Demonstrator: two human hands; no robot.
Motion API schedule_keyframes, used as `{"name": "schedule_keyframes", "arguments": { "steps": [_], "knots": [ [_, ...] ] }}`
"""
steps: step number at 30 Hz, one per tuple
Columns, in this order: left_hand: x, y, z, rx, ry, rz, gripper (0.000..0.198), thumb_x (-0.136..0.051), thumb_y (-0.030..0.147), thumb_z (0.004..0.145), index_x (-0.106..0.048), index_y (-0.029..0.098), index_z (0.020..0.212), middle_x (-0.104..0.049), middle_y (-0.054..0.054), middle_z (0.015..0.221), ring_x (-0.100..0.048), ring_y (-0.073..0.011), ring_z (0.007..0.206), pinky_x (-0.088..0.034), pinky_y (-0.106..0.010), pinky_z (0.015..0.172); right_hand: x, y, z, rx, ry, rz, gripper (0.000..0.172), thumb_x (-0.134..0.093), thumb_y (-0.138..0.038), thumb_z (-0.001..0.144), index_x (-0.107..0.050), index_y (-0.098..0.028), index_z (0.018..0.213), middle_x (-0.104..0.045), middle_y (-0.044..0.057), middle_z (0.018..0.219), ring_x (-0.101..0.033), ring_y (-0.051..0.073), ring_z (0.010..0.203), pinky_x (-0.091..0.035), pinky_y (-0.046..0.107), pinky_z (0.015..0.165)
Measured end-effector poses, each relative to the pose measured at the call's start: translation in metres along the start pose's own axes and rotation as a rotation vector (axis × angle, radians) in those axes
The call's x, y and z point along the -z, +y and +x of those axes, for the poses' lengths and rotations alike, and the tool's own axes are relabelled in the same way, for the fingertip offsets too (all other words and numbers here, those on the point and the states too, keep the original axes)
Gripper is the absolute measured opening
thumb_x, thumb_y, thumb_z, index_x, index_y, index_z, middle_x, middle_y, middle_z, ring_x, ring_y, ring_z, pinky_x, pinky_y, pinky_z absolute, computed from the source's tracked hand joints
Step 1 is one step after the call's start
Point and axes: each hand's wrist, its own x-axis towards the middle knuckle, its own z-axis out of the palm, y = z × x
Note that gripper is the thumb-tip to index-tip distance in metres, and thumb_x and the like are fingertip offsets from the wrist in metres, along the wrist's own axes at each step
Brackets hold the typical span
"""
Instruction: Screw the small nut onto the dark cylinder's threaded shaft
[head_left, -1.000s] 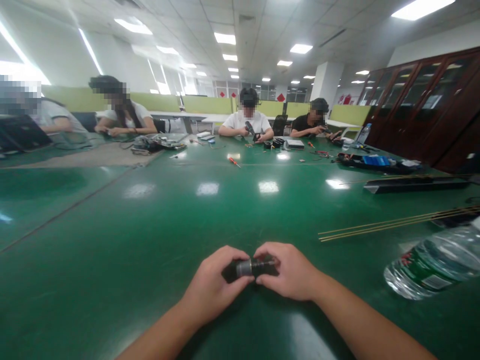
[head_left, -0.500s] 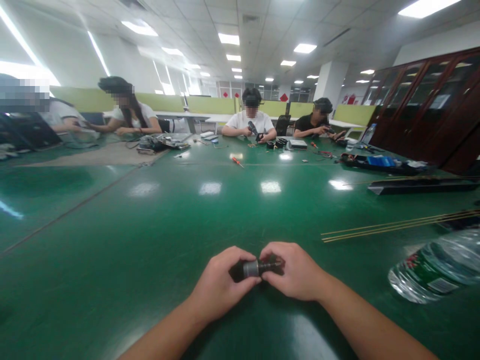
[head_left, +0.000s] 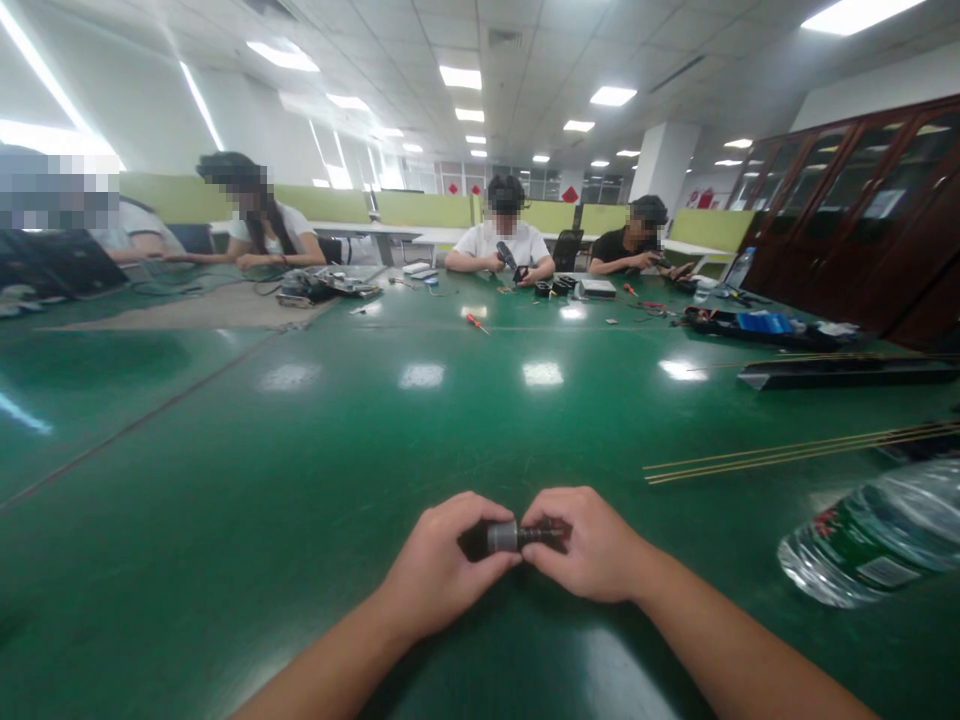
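Both of my hands meet low in the middle of the head view, just above the green table. Between them is a small cylindrical part, grey at its left end and dark at its right. My left hand is closed around the grey end, thumb and fingers pinching it. My right hand is closed on the dark end, fingers curled over it. What lies inside the palms is hidden.
A clear water bottle lies on its side at the right. Thin brass rods and a long dark bar lie beyond it. A red screwdriver lies mid-table. Several people work with tools at the far side.
My hands and the part have barely moved; the view has shifted slightly, and the grip looks the same.
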Motion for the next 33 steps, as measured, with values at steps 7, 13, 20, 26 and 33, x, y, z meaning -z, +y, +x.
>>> {"name": "schedule_keyframes", "arguments": {
  "steps": [7,13,20,26,33],
  "knots": [
    [-0.0017,0.0011,0.0000,-0.027,0.017,0.006,0.022,-0.076,0.020,0.075,-0.069,0.022,0.096,-0.072,-0.003,0.090,-0.067,-0.0191,0.082,-0.051,-0.031,0.076,-0.0004,0.0010,0.0002,-0.011,-0.001,-0.001,0.004,-0.068,-0.019,0.078,-0.066,-0.020,0.082,-0.062,-0.001,0.072,-0.056,0.014,0.066,-0.038,0.024,0.062],
    [-0.0012,0.0030,0.0008,-0.041,0.026,0.030,0.021,-0.075,0.019,0.076,-0.069,0.022,0.096,-0.072,-0.003,0.089,-0.068,-0.0189,0.082,-0.052,-0.031,0.076,0.0016,-0.0010,0.0014,-0.001,0.000,0.008,0.001,-0.067,-0.019,0.080,-0.067,-0.020,0.082,-0.064,-0.001,0.072,-0.055,0.014,0.065,-0.038,0.025,0.062],
    [-0.0002,0.0031,0.0004,-0.046,0.034,0.041,0.020,-0.075,0.021,0.076,-0.069,0.021,0.094,-0.072,-0.004,0.089,-0.067,-0.0193,0.081,-0.053,-0.032,0.075,0.0011,0.0007,0.0005,0.009,0.002,0.004,0.002,-0.067,-0.020,0.081,-0.068,-0.020,0.083,-0.065,0.000,0.073,-0.056,0.014,0.066,-0.039,0.025,0.063],
    [-0.0003,0.0040,0.0008,-0.054,0.037,0.037,0.020,-0.075,0.019,0.076,-0.068,0.021,0.095,-0.072,-0.003,0.088,-0.067,-0.0189,0.081,-0.053,-0.031,0.075,0.0015,0.0003,0.0008,0.017,0.004,0.008,0.001,-0.067,-0.019,0.081,-0.067,-0.019,0.082,-0.064,-0.001,0.072,-0.056,0.014,0.065,-0.038,0.024,0.062],
    [-0.0004,0.0015,-0.0005,-0.051,0.038,0.030,0.023,-0.076,0.018,0.075,-0.068,0.022,0.096,-0.071,-0.002,0.090,-0.067,-0.0184,0.082,-0.052,-0.031,0.076,0.0018,0.0005,0.0008,0.024,0.000,0.002,0.002,-0.068,-0.019,0.081,-0.067,-0.019,0.083,-0.064,-0.001,0.073,-0.056,0.014,0.066,-0.038,0.024,0.063]
  ]
}}
